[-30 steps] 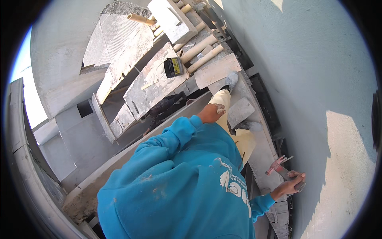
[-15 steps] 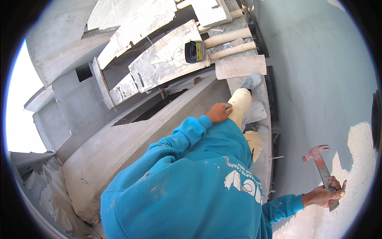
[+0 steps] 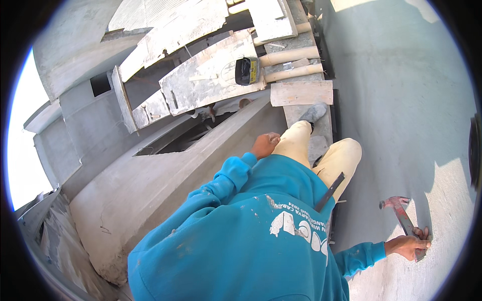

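My right hand [image 3: 407, 246] grips the steel handle of a claw hammer [image 3: 403, 215] low down, close to the grey plastered wall [image 3: 381, 125]. The hammer's head has worn red paint and points away from me, up in the view. My left hand [image 3: 265, 145] is closed, resting by the thigh of my cream trousers [image 3: 293, 145]. Whether anything is inside its curled fingers is hidden. At my right hip a dark flat bar [image 3: 330, 191] sticks out from beside the blue sweatshirt.
My boot [image 3: 314, 113] stands on a narrow plank walkway beside the wall. Ahead lie a cross board [image 3: 301, 93], bamboo poles [image 3: 288, 56] and a black tub [image 3: 246, 71] on a board. On the left are a concrete ledge [image 3: 165, 185] and a dark opening [image 3: 193, 138].
My right knee has risen and swung outward toward the wall, and the dark bar at my hip has come into sight. The hammer has shifted slightly lower, still in my right hand.
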`<state>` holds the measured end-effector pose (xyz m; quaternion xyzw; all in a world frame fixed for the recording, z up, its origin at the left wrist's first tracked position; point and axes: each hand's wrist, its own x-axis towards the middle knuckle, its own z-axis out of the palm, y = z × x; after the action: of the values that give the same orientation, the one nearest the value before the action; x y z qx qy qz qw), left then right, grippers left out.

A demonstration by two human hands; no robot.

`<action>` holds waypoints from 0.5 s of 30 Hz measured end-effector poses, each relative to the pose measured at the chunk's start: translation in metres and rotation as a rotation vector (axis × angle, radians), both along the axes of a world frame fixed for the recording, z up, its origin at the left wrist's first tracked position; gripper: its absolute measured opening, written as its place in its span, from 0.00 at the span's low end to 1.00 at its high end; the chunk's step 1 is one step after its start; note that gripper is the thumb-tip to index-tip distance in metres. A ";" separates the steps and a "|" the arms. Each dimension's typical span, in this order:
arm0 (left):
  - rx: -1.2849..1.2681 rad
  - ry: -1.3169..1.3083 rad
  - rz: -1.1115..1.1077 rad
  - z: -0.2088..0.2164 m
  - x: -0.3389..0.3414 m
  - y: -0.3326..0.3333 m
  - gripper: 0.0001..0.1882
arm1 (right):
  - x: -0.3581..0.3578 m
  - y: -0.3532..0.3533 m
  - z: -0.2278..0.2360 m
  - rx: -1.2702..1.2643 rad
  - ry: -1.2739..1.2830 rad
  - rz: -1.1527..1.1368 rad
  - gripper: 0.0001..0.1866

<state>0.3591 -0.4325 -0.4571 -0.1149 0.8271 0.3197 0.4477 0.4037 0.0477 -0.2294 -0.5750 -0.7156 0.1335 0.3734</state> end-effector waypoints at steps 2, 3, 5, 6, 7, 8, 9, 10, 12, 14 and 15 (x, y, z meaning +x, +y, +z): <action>-0.001 0.014 0.004 0.000 0.003 -0.003 0.20 | -0.005 0.000 0.001 0.012 0.005 -0.024 0.28; 0.007 0.000 0.024 0.001 0.005 -0.004 0.20 | -0.005 0.000 0.001 0.023 -0.001 -0.021 0.28; -0.001 -0.001 0.034 0.003 0.003 -0.005 0.21 | -0.007 0.000 0.000 0.035 -0.003 -0.023 0.29; -0.015 0.010 0.024 0.005 0.002 -0.005 0.21 | -0.006 0.000 0.000 0.038 -0.001 -0.028 0.29; -0.034 0.022 0.017 0.008 0.002 -0.006 0.21 | -0.007 -0.001 0.000 0.036 0.003 -0.031 0.29; -0.035 0.029 0.032 0.010 0.002 -0.007 0.21 | -0.007 -0.001 0.000 0.044 0.008 -0.039 0.29; -0.035 0.037 0.045 0.011 0.003 -0.008 0.20 | -0.007 0.000 0.000 0.053 0.013 -0.048 0.30; -0.035 0.047 0.057 0.012 0.002 -0.008 0.20 | -0.007 0.001 -0.001 0.062 0.021 -0.058 0.30; -0.042 0.062 0.082 0.018 -0.004 -0.009 0.19 | -0.005 0.001 -0.001 0.079 0.006 -0.049 0.30; -0.045 0.094 0.084 0.020 -0.008 -0.012 0.18 | -0.004 0.003 -0.001 0.093 -0.008 -0.049 0.30; -0.044 0.119 0.071 0.016 -0.009 -0.017 0.18 | -0.004 0.004 -0.001 0.098 -0.013 -0.057 0.30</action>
<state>0.3500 -0.4496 -0.4408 -0.1346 0.8546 0.3232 0.3834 0.4002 0.0520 -0.2305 -0.5772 -0.7070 0.0838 0.4000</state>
